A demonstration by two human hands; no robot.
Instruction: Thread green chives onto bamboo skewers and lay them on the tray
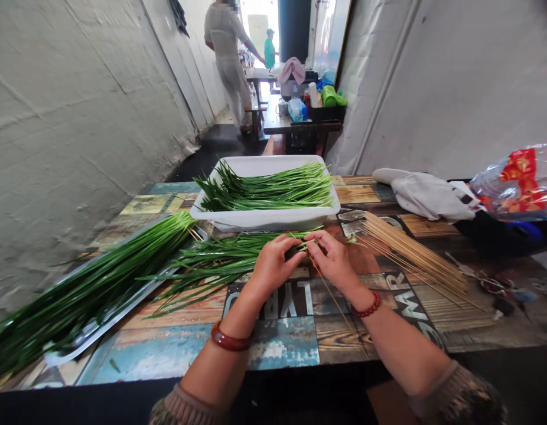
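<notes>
Pinching one end of a loose bunch of long green chive leaves (211,260) between them, the left hand (273,262) and right hand (333,260) meet fingertip to fingertip above the patchwork-printed wooden table (282,342); a thin bamboo skewer (333,301) slants beneath the right hand. Beyond sits a white rectangular plastic tray (264,218) of chives.

Green chives (220,260) at the fingers (295,243); white tray (264,219) beyond; tan skewers (410,254) beside; patchwork blue-brown lettered surface (282,342) below.
</notes>
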